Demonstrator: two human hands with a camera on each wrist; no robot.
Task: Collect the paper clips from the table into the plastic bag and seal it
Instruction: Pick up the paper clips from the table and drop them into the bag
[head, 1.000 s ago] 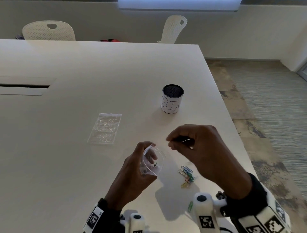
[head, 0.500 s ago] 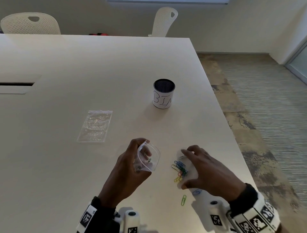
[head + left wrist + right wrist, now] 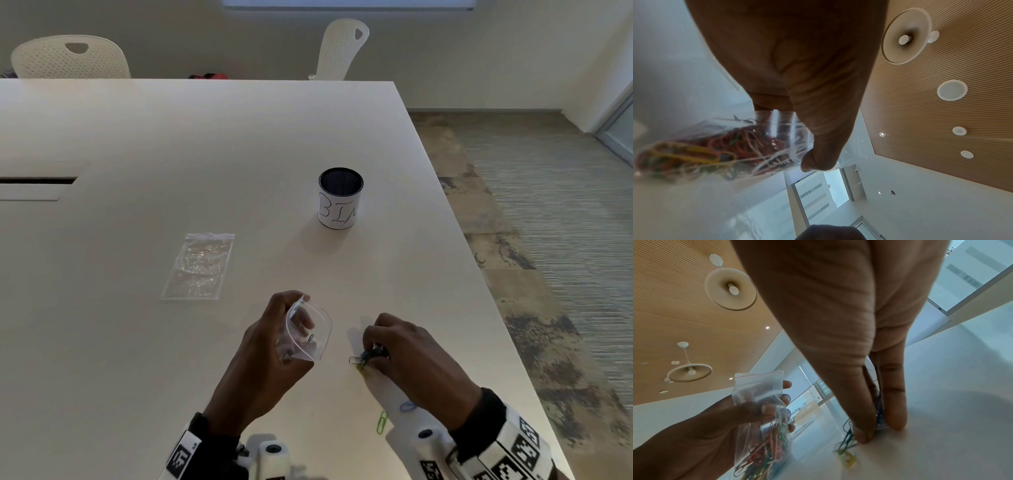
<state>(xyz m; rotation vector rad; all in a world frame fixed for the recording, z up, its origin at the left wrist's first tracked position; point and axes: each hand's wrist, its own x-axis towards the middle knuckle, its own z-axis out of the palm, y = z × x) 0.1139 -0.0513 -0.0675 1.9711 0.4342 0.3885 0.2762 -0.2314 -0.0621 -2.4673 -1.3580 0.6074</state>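
A small cluster of coloured paper clips (image 3: 363, 359) lies low and right of centre in the head view, pinched against the white counter (image 3: 171, 144) by the thumb and fingertips (image 3: 894, 417) of the right hand (image 3: 411, 356), which curls over the pile. Two strays sit lower still: a green clip (image 3: 382, 422) and a blue clip (image 3: 407, 406), near the wrist.

Just left of the cluster, the left hand (image 3: 270, 356) grips a clear plastic bag (image 3: 308, 329) above the counter, fingers wrapped round its lower part and its mouth bowed open toward the pile. The right wrist view shows the bag already part-filled with clips, its red-lined zip strip (image 3: 758, 375) unsealed at the top.

The clips look light, thin and stiff, likely to slide on the smooth counter and snag one another, so a fingertip pinch at the pile's edges seems the surest hold. The bag is soft and crinkly film; it probably needs holding by its sides to stay open, and by the strip when pressed shut.

Farther up the frame a second flat bag (image 3: 198, 267) lies left of centre, and a labelled mesh cup (image 3: 340, 198) stands above the hands.
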